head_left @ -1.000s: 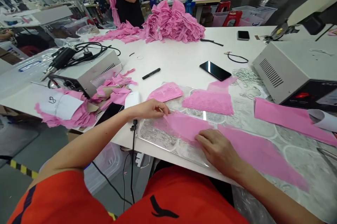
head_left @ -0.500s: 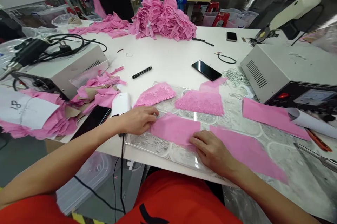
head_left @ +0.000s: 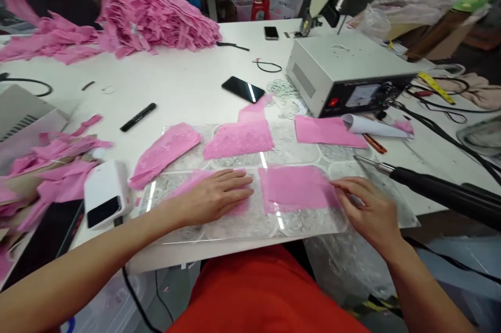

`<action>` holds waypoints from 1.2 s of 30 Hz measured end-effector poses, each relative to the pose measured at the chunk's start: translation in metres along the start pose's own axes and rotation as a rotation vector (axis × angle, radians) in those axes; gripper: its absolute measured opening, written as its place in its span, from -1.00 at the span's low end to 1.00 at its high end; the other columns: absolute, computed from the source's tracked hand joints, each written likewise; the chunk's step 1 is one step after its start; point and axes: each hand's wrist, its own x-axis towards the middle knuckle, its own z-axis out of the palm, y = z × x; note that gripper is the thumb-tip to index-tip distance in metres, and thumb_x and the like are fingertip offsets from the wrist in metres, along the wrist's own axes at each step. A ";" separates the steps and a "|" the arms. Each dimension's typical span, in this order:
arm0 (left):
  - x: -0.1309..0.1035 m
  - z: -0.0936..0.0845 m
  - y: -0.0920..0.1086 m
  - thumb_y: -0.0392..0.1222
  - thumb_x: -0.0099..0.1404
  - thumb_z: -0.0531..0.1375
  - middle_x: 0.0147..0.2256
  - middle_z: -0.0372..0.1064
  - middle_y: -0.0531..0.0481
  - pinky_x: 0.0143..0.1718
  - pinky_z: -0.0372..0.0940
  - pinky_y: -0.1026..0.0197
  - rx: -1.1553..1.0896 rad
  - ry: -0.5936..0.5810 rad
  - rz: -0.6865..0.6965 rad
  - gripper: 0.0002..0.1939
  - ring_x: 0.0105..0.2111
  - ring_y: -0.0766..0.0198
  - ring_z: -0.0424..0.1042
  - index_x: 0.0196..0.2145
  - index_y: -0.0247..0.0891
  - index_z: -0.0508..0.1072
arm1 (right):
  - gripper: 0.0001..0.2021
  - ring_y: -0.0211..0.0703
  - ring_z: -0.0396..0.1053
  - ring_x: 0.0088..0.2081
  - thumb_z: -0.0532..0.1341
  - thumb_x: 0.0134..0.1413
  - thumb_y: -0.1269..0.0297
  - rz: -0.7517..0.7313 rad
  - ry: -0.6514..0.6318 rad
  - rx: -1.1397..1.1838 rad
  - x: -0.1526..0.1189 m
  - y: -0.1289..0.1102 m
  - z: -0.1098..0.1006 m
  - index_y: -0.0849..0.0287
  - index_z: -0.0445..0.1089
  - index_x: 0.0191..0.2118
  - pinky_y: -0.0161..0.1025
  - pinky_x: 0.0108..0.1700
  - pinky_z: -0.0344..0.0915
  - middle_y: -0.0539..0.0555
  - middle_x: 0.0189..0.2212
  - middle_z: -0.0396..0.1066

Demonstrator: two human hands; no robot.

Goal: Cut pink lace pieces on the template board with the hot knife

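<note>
My left hand [head_left: 219,194] lies flat, fingers spread a little, on a pink fabric piece [head_left: 191,180] at the near left of a clear marbled sheet [head_left: 235,228]. To its right is another pink piece [head_left: 299,187], and my right hand [head_left: 364,207] pinches the right edge of it between thumb and fingertips. Two lace-textured pink pieces, one at the left [head_left: 168,150] and one in the middle [head_left: 240,140], rest just beyond my hands. A folded pink strip [head_left: 329,131] is at the sheet's far right.
A black-handled tool [head_left: 434,187] points in from the right. Behind it sits a grey machine box [head_left: 352,61]. A phone [head_left: 242,89], a black pen [head_left: 138,117] and a white device [head_left: 105,189] are on the table. Pink fabric heaps [head_left: 156,14] lie near a person at the back left.
The view has turned to the right. My left hand has flattened on the left piece. My right hand has moved to the right edge of the other near piece, which now lies straighter and more compact.
</note>
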 end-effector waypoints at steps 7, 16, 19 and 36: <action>0.074 0.027 0.008 -0.07 0.58 0.05 0.40 0.09 -0.15 0.45 -0.07 -0.20 -0.035 -0.180 0.059 -0.56 0.44 -0.01 0.01 0.33 -0.14 0.33 | -0.83 -0.05 0.55 -0.22 0.22 0.24 0.22 0.229 0.006 0.008 -0.026 0.021 -0.019 -0.01 0.59 -0.25 -0.10 -0.19 0.50 0.11 -0.27 0.58; 0.075 0.033 0.007 0.01 0.60 -0.04 0.44 -0.01 -0.10 0.45 -0.12 -0.21 0.054 -0.203 0.060 -0.50 0.46 -0.03 -0.04 0.41 -0.10 0.18 | -0.83 -0.12 0.53 -0.22 0.22 0.25 0.29 0.159 0.017 0.112 -0.030 0.026 -0.022 0.02 0.60 -0.25 -0.16 -0.20 0.49 0.11 -0.25 0.54; 0.072 0.034 0.011 0.03 0.60 -0.04 0.43 0.03 -0.14 0.44 -0.08 -0.21 0.095 -0.186 0.049 -0.49 0.45 -0.05 0.00 0.41 -0.11 0.20 | -0.83 -0.09 0.53 -0.15 0.22 0.25 0.29 0.127 -0.036 0.107 -0.033 0.028 -0.023 0.01 0.60 -0.21 -0.13 -0.14 0.51 0.12 -0.20 0.53; 0.060 0.023 0.011 -0.36 0.50 0.00 0.19 0.44 -0.17 0.20 0.30 0.00 -0.049 -0.112 -0.054 -0.62 0.29 0.09 0.33 0.11 -0.27 0.50 | -0.87 -0.14 0.56 -0.16 0.21 0.30 0.22 -0.153 0.033 -0.172 -0.033 0.036 -0.023 0.07 0.51 -0.19 -0.27 -0.17 0.41 0.05 -0.16 0.56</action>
